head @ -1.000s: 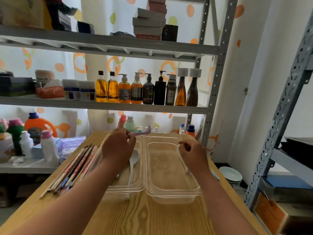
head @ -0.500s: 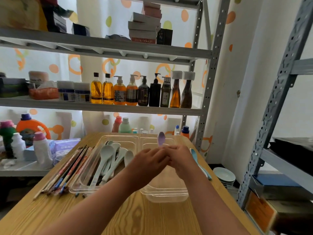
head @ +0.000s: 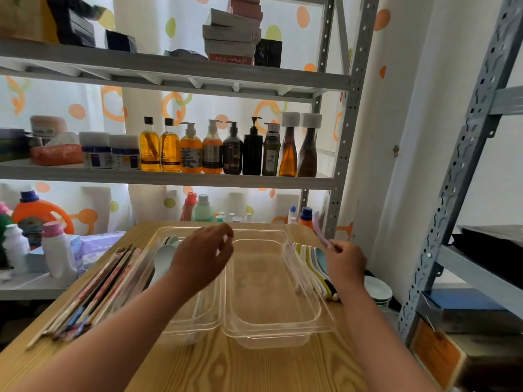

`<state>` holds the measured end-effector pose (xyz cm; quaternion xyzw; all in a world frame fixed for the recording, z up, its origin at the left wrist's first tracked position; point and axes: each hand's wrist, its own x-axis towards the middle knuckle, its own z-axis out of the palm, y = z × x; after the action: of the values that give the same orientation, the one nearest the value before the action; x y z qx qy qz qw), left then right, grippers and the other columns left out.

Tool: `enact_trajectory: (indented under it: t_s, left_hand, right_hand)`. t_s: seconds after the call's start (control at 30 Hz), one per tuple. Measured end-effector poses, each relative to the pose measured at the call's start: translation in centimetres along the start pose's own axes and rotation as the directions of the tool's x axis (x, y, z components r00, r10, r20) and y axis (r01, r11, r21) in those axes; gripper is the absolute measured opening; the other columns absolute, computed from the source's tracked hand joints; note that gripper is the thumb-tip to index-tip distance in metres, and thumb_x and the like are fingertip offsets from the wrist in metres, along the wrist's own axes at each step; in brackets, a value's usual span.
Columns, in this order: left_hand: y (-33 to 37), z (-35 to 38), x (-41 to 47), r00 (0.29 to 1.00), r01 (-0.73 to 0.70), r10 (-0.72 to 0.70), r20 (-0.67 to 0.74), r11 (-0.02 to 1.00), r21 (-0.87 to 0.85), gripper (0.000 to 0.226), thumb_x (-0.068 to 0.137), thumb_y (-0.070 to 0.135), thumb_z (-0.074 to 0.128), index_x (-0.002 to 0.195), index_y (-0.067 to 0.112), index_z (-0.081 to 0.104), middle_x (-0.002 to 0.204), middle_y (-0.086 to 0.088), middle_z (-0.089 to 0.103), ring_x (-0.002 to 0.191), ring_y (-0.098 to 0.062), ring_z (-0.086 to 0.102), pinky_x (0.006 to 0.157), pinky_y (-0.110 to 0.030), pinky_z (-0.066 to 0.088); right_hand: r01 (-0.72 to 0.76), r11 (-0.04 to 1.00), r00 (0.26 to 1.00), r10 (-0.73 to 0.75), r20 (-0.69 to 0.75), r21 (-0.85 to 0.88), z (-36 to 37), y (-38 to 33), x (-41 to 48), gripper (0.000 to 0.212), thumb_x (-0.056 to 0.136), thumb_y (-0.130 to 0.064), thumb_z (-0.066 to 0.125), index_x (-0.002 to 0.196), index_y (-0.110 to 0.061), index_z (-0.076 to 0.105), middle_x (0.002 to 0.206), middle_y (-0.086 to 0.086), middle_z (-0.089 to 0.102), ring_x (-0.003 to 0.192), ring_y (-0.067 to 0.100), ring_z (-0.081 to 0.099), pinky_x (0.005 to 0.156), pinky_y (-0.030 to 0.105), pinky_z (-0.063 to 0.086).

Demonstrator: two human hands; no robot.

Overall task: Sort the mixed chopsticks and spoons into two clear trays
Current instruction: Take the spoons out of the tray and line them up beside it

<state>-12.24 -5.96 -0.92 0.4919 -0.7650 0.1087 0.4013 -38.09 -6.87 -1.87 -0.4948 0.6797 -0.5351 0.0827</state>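
Presently, item in hand: one purple spoon [head: 321,230], pinched at its lower end between the thumb and fingertips of your right hand [head: 346,263], raised above the right edge of the table [head: 226,366]. Long axis: tilted up and away from you, toward the shelving; which end points up is too blurred to tell. Your left hand [head: 202,258]: fingers loosely curled, holding nothing, hovering over the left tray [head: 195,325], where white spoons [head: 164,260] lie. Right tray [head: 283,331]: nothing visible inside, just beside the left tray, directly left of your right hand. More spoons: a coloured row [head: 311,267] just beside the right tray's outer wall, by your right wrist. Chopsticks [head: 93,292]: bundled on the table left of the left tray, lying lengthwise toward you. Judgement: the tray with spoons lies leftward from your grip, across the right tray; your left hand is nearer it.
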Motion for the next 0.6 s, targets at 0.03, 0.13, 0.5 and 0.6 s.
enact_trajectory:
  t_s: [0.03, 0.13, 0.5, 0.6]
  left_hand:
    - [-0.6, 0.2, 0.2, 0.995, 0.099, -0.099, 0.011, 0.995, -0.011, 0.008, 0.093, 0.024, 0.055, 0.097, 0.02, 0.059, 0.083, 0.008, 0.063, 0.07, -0.01, 0.056, 0.061, -0.023, 0.046]
    - [-1.7, 0.9, 0.1, 0.952, 0.305, -0.304, 0.02, 0.952, -0.028, 0.012, 0.095, 0.026, 0.051, 0.099, 0.019, 0.06, 0.087, 0.006, 0.061, 0.075, -0.012, 0.054, 0.065, -0.025, 0.042]
    - [-3.1, 2.2, -0.9, 0.817, 0.524, -0.498, 0.291, 0.852, -0.014, 0.018, 0.097, 0.029, 0.046, 0.108, 0.02, 0.058, 0.105, -0.003, 0.067, 0.091, -0.017, 0.059, 0.089, -0.036, 0.051]
    - [-2.8, 2.1, -0.9, 0.819, 0.488, -0.461, 0.341, 0.873, 0.008, 0.021, 0.098, 0.029, 0.046, 0.111, 0.019, 0.058, 0.111, -0.003, 0.066, 0.093, -0.016, 0.058, 0.088, -0.032, 0.048]
  right_hand:
    - [-0.002, 1.0, 1.0, 0.001, -0.029, -0.03, 0.0, 0.9, 0.3, 0.025, 0.092, -0.004, 0.048, 0.107, 0.001, 0.068, 0.099, 0.02, 0.069, 0.09, 0.031, 0.062, 0.069, 0.027, 0.041]
    - [-0.026, 0.995, 0.998, 0.02, -0.067, -0.094, 0.5, 3.8, 0.5, 0.025, 0.091, -0.002, 0.045, 0.095, 0.008, 0.068, 0.09, 0.025, 0.067, 0.082, 0.038, 0.061, 0.066, 0.033, 0.045]
    - [-0.063, 0.96, 0.99, 0.094, 0.101, -0.271, 1.9, 7.0, 0.7, 0.021, 0.076, -0.002, 0.054, 0.089, 0.002, 0.07, 0.083, 0.021, 0.068, 0.078, 0.036, 0.061, 0.065, 0.036, 0.049]
    - [-0.083, 0.948, 0.98, 0.133, 0.147, -0.307, 2.1, 7.3, 0.8, 0.02, 0.075, -0.005, 0.056, 0.087, 0.001, 0.07, 0.084, 0.019, 0.068, 0.081, 0.035, 0.059, 0.062, 0.032, 0.042]
